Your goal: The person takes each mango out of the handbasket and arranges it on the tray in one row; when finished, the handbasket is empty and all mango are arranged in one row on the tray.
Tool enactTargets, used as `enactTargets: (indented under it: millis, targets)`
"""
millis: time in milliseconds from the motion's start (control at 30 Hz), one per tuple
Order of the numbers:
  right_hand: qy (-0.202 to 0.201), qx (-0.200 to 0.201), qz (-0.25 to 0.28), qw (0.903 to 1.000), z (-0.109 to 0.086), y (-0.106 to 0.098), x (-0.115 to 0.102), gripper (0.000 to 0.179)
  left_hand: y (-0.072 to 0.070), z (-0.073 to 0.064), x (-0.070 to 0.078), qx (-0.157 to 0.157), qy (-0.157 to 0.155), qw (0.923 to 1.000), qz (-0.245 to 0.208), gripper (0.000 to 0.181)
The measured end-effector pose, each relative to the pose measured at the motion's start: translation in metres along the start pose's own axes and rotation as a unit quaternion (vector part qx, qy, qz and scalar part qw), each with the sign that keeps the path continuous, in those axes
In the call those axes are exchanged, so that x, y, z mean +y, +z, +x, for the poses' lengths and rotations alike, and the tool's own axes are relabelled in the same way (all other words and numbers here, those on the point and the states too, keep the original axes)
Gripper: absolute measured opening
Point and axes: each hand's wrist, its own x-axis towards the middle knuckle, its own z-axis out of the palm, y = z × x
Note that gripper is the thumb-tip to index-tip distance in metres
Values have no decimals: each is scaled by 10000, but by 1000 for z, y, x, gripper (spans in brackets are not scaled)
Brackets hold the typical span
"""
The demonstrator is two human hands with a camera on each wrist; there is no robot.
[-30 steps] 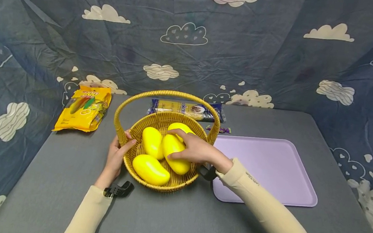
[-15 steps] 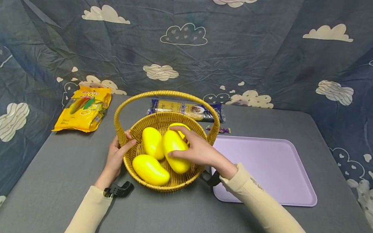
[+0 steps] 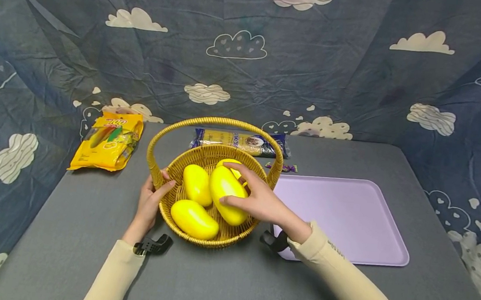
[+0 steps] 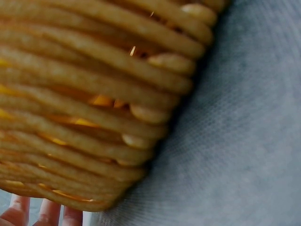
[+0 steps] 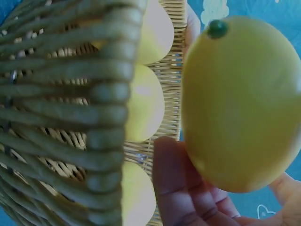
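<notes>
A wicker basket with a tall arched handle stands mid-table. My left hand grips its left side, thumb over the rim by the foot of the handle; a few left fingers show past the weave in the left wrist view. With thumb and fingers, my right hand holds a yellow mango at the basket's right side. The right wrist view has this mango, with a green stem spot, at rim height or above. Three other mangoes lie inside: one in front, one at left, one partly hidden behind.
Right of the basket lies a lilac tray, partly under my right forearm. Behind the basket are a blue-and-yellow packet and a small purple wrapped candy. A yellow bag sits at the back left. Cloud-patterned cloth surrounds the table.
My right hand has drawn the held mango slightly up from the others, and its wrist has shifted right. The left hand and the basket have stayed put.
</notes>
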Motion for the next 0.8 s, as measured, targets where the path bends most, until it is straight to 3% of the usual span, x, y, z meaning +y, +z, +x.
enactTargets:
  millis: [300, 567, 667, 800]
  targets:
    - [-48, 57, 1008, 9949, -15, 0, -3, 71, 1, 0, -1, 41, -3, 9999, -92, 26]
    - [7, -91, 2064, 9784, -31, -2, -4, 74, 1, 1, -1, 36, -10, 10000, -67, 25]
    - [-138, -108, 2206, 9752, -38, -3, -3, 76, 1, 0, 0, 52, -8, 10000, -47, 25]
    - [-268, -16, 1878, 9818, -47, -6, 1, 75, 1, 0, 0, 35, -52, 10000, -46, 26]
